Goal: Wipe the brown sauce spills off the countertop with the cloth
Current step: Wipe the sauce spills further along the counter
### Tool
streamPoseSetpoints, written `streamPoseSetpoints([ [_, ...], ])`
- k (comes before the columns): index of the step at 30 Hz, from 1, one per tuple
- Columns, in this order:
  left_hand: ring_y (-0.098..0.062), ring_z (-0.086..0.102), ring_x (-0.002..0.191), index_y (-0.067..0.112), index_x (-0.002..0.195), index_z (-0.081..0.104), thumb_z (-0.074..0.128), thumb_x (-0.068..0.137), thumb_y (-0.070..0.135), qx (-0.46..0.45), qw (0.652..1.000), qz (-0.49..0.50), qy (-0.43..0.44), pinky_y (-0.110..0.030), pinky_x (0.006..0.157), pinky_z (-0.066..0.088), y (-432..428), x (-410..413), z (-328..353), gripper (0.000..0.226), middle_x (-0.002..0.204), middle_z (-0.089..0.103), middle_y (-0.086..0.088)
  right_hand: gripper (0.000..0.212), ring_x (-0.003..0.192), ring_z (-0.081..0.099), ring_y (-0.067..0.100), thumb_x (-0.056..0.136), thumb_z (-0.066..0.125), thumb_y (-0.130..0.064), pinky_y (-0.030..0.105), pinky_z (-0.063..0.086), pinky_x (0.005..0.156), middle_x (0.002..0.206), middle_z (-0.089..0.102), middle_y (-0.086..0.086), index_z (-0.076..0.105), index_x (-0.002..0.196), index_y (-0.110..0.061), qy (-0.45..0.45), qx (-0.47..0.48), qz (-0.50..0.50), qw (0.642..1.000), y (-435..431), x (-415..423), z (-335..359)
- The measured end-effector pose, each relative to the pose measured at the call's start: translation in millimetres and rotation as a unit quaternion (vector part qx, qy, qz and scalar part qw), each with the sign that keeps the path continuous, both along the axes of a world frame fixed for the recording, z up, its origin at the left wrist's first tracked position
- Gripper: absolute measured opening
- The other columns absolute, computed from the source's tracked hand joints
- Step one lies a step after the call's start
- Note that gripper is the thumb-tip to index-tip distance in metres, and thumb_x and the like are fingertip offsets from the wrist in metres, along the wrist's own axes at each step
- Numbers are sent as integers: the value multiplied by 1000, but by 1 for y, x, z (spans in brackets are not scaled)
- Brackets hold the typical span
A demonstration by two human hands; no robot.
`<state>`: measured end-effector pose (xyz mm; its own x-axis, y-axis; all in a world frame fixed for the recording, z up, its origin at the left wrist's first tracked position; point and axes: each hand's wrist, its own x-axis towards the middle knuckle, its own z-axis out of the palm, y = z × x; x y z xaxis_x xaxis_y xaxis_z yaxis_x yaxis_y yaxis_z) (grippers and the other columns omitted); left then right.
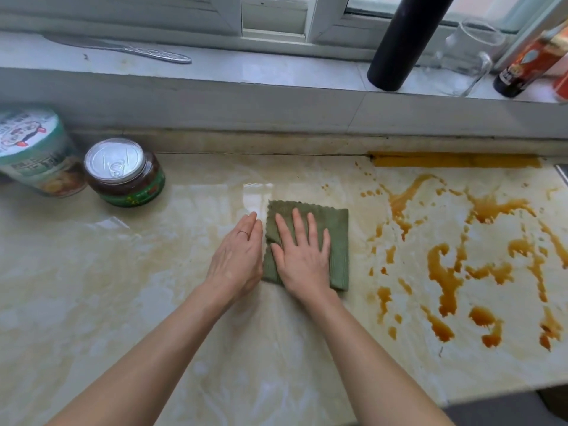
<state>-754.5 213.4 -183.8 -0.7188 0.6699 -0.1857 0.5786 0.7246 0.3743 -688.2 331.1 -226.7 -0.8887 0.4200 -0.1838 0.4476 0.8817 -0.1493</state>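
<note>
A folded green cloth (336, 241) lies flat on the pale marble bench (153, 287), just right of the frame's centre. The right hand (302, 256) presses down on it with the palm; its grip is apart, the fingers straight and spread over the fabric. The left hand (238, 256) rests on the bench against the cloth's left edge, its grip also apart, fingers straight and held together, a thin ring on one of them.

The brown sauce spills (442, 272) cover the right part of the bench in streaks, blobs and drops, near the cloth's right edge but not touching it. A band of the same sauce runs along the back edge at upper right. Faint yellowish smears tint the bench left of the hands.

At middle left a glass jar (124, 172) with a silver pull-tab lid stands beside a teal-and-white tub (37, 152). On the window sill (246, 66) above lie a metal utensil (138, 50) at upper left and, at upper right, a black cylinder (399, 44), a clear glass jug (470, 53) and a dark sauce bottle (528, 63).
</note>
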Motion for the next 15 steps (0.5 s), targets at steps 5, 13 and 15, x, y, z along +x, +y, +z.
streamPoseSetpoints([
  [5,-20,3,148,5,151,8,28,97,8,-4,1000,5,5,-23,117,2,11,-2,5,58,160,1,-9,55,149,-10,16,102,22,-50,48,-5,119,163,-5,-7,4,153,-40,4,-13,-34,999,65,-2,0],
  [13,-18,2,148,5,151,6,34,96,12,0,1000,10,-8,-24,118,4,34,-4,8,63,160,-1,-8,68,149,-13,22,89,2,-56,51,-11,117,163,-7,-4,6,154,-37,16,-37,27,999,21,3,2],
  [15,-19,4,148,5,151,7,36,96,13,0,1000,12,0,-22,117,3,41,-9,7,63,160,0,-9,61,149,-9,18,93,10,-54,51,-6,118,163,0,-7,12,153,-40,20,-39,82,996,43,-15,3],
])
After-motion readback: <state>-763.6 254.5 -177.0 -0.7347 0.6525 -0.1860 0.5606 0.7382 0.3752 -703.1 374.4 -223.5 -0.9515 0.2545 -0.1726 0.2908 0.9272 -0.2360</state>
